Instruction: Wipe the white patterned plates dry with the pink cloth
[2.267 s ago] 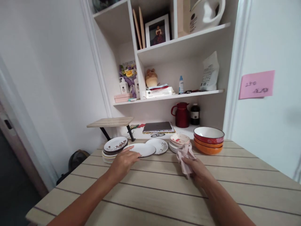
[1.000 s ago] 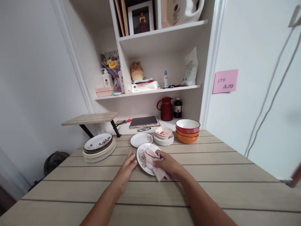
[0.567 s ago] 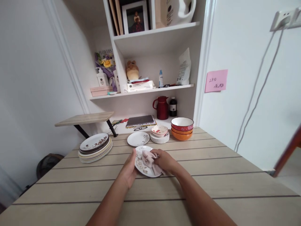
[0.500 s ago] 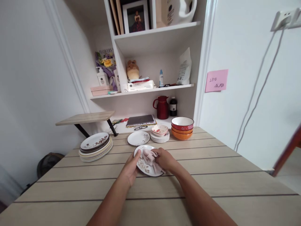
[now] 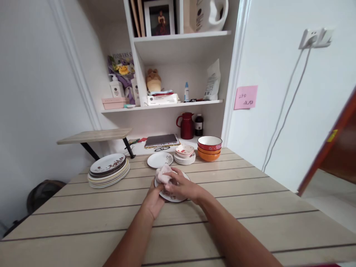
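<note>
Plate point(image 5: 172, 196) and cloth point(image 5: 163, 174) meet at the centre of the frame: your left hand point(image 5: 153, 200) grips the plate's left edge, and your right hand point(image 5: 182, 185) has its fingers curled over the bunched cloth against the plate's upper-left part. You appear to be mid-wipe. The next move calls for a firm left grip and light, even pressure along the rim; whether the plate rests on the surface point(image 5: 250, 233), you cannot tell.

Behind your work, at the centre, lies 1 flat white plate point(image 5: 158, 160). Toward centre-left stands a tall plate stack point(image 5: 108, 165); right of centre, a small dish point(image 5: 184, 149) tops a stack of small plates point(image 5: 184, 160), beside 3 nested bowls point(image 5: 209, 156). A red jug point(image 5: 187, 126) stands farther back, under the shelf point(image 5: 198, 103), while a pink note point(image 5: 246, 97) hangs on the wall at the upper right.
</note>
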`<act>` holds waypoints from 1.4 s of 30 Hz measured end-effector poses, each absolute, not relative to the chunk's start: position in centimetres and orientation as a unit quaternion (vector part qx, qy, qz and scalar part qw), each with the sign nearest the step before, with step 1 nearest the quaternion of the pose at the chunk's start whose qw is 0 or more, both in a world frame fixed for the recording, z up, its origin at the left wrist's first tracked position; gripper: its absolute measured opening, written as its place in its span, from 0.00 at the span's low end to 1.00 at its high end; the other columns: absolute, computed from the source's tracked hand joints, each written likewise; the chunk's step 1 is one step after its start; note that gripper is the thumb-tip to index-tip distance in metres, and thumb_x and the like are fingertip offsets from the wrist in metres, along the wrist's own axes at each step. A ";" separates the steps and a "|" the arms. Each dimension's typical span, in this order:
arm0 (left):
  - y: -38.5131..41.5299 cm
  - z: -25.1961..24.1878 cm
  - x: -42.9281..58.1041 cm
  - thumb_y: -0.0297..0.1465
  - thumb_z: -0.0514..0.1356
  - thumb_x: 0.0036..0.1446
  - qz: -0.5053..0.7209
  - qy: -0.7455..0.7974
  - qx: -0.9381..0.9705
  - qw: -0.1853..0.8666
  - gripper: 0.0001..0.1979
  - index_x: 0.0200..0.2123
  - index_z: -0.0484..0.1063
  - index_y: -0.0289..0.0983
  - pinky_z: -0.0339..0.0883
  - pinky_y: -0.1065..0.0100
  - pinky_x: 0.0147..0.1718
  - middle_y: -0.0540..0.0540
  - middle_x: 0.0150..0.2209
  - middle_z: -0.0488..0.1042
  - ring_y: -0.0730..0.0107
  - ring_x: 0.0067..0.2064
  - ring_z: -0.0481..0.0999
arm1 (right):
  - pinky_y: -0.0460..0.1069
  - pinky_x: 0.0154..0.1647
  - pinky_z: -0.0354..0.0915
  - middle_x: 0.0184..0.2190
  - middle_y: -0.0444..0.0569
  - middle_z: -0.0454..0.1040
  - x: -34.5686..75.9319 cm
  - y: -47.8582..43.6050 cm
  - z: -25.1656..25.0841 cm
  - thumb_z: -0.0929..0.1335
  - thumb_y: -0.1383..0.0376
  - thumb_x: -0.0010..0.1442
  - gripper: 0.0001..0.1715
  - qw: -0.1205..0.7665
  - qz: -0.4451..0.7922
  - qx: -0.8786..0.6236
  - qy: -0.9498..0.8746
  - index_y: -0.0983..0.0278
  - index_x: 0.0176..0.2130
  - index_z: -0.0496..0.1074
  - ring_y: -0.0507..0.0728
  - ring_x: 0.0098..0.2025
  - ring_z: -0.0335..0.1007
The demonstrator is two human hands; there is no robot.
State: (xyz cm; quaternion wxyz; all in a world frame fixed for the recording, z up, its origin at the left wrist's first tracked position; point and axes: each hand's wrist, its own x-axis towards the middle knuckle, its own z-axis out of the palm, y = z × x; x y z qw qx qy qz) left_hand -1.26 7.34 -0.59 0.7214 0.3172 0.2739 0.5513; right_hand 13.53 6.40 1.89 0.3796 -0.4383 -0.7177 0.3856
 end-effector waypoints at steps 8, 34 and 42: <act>7.4 -1.1 -1.4 0.17 0.61 0.39 0.518 0.288 0.318 0.740 0.22 0.42 0.75 0.31 0.70 0.60 0.46 0.39 0.37 0.81 0.57 0.41 0.79 | 0.47 0.36 0.60 0.31 0.44 0.66 11.4 8.4 -0.4 0.67 0.68 0.47 0.06 0.477 0.209 -0.547 -0.655 0.63 0.29 0.64 0.54 0.35 0.63; 6.1 -0.4 -1.1 0.31 0.65 0.52 0.472 0.275 0.345 0.763 0.24 0.53 0.69 0.34 0.68 0.57 0.50 0.36 0.45 0.79 0.54 0.46 0.78 | 0.45 0.37 0.58 0.45 0.46 0.65 12.6 7.4 2.1 0.66 0.68 0.55 0.28 0.361 0.046 -0.613 -0.701 0.48 0.53 0.70 0.55 0.43 0.66; 6.6 -0.6 -1.3 0.28 0.65 0.51 0.563 0.280 0.264 0.732 0.27 0.56 0.67 0.34 0.69 0.55 0.49 0.36 0.45 0.79 0.54 0.45 0.79 | 0.46 0.29 0.54 0.44 0.49 0.68 15.9 7.4 2.2 0.66 0.68 0.52 0.24 0.225 0.033 -0.694 -0.683 0.53 0.49 0.72 0.56 0.36 0.68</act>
